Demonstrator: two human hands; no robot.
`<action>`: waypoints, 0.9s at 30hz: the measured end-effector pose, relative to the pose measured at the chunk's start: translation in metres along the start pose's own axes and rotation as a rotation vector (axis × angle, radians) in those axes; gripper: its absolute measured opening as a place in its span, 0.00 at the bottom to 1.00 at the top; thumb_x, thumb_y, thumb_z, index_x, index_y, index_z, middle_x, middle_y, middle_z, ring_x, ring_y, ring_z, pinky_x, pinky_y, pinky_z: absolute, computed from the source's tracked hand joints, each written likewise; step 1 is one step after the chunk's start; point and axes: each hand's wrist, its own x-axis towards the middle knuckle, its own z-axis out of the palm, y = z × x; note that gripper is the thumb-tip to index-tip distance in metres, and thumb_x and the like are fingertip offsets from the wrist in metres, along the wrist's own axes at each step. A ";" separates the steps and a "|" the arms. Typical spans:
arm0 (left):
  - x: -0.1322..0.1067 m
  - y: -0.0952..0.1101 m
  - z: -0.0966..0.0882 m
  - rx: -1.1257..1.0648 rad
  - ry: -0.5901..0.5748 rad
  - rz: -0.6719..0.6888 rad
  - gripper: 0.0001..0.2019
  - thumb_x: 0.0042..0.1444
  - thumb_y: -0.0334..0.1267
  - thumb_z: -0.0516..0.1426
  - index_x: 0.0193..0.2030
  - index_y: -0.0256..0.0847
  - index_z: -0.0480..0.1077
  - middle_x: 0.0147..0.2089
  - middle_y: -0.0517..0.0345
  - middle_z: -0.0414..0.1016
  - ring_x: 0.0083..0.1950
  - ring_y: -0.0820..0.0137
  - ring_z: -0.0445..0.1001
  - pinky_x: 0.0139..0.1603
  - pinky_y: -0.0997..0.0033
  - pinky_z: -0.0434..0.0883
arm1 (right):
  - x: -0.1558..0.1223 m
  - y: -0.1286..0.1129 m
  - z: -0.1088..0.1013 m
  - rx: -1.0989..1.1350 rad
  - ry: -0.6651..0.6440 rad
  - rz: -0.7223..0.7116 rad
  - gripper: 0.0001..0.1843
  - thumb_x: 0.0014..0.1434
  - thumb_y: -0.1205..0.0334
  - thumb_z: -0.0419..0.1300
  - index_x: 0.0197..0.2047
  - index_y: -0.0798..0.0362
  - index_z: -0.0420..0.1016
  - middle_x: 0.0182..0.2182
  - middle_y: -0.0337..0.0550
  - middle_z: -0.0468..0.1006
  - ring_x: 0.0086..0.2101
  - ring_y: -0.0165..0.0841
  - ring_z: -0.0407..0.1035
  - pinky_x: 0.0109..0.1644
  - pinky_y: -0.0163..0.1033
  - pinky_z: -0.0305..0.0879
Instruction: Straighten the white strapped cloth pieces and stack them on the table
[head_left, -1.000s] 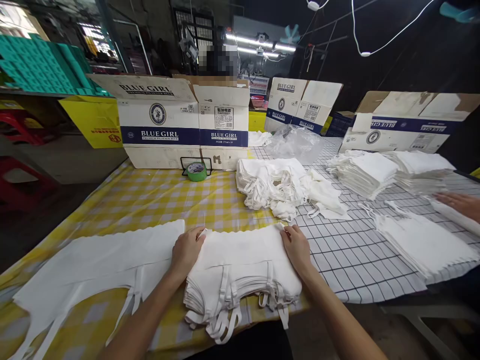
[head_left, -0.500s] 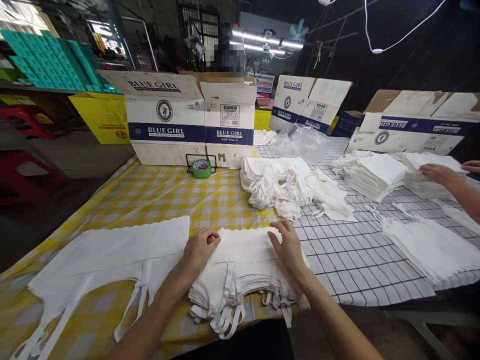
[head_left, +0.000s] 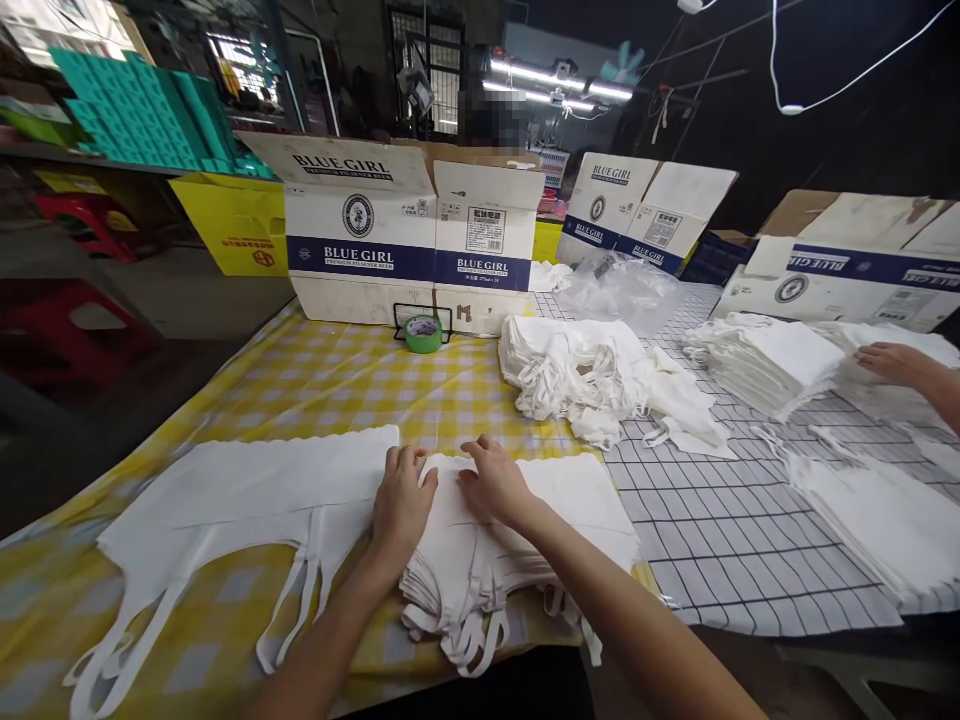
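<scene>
A pile of white strapped tops (head_left: pixel 585 500) lies in front of me, scalloped edge away from me and straps hanging over the table's near edge. At its upper left corner rests my left hand (head_left: pixel 401 510), fingers bent and thumb apart, nothing visibly gripped. My right hand (head_left: pixel 495 482) reaches across the pile, its curved, parted fingers touching the top layer close to the left hand. A single white strapped top (head_left: pixel 277 485) is spread flat to the left, its right end beside my left hand.
Beyond my hands are a heaped white garment pile (head_left: pixel 577 365), green tape (head_left: pixel 424 335) and an upright carton (head_left: pixel 360 225). Another person's hand (head_left: pixel 896 362) rests on white garments at the right, near a neat stack (head_left: pixel 772 355) and another flat pile (head_left: pixel 877 510).
My right hand has moved left across the pile, from its right part to near my left hand. The left hand's pinch has loosened. The view has shifted slightly left.
</scene>
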 end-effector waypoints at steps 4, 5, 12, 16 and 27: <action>0.008 -0.009 -0.005 0.185 -0.192 -0.121 0.12 0.55 0.46 0.52 0.35 0.39 0.67 0.41 0.49 0.70 0.38 0.62 0.73 0.34 0.66 0.65 | 0.020 -0.005 0.012 -0.019 -0.057 0.001 0.17 0.57 0.65 0.56 0.51 0.51 0.71 0.45 0.48 0.71 0.45 0.39 0.67 0.43 0.39 0.61; 0.009 -0.010 -0.006 0.180 -0.226 -0.120 0.12 0.55 0.46 0.52 0.32 0.39 0.67 0.38 0.50 0.71 0.37 0.62 0.73 0.34 0.67 0.64 | 0.025 -0.006 0.015 -0.021 -0.062 -0.003 0.17 0.57 0.65 0.56 0.50 0.51 0.72 0.44 0.49 0.71 0.45 0.39 0.67 0.42 0.39 0.61; 0.011 -0.006 -0.003 0.060 -0.182 -0.078 0.06 0.56 0.39 0.52 0.30 0.42 0.67 0.31 0.58 0.75 0.33 0.69 0.72 0.34 0.71 0.63 | 0.041 -0.006 0.032 0.110 0.027 -0.058 0.14 0.58 0.68 0.53 0.45 0.51 0.75 0.40 0.46 0.73 0.39 0.33 0.68 0.41 0.35 0.60; 0.007 -0.002 -0.003 -0.127 -0.148 -0.054 0.06 0.55 0.38 0.53 0.29 0.42 0.67 0.28 0.60 0.75 0.30 0.70 0.72 0.34 0.72 0.64 | 0.038 -0.002 0.025 0.253 0.110 -0.020 0.07 0.56 0.68 0.56 0.35 0.52 0.76 0.33 0.41 0.74 0.30 0.28 0.67 0.36 0.33 0.60; 0.011 0.020 -0.019 -0.930 -0.707 -0.084 0.24 0.56 0.45 0.54 0.58 0.41 0.58 0.25 0.63 0.70 0.23 0.73 0.71 0.27 0.72 0.68 | -0.004 0.009 -0.036 0.618 -0.019 -0.086 0.05 0.57 0.62 0.55 0.32 0.53 0.70 0.27 0.37 0.70 0.28 0.28 0.61 0.32 0.32 0.56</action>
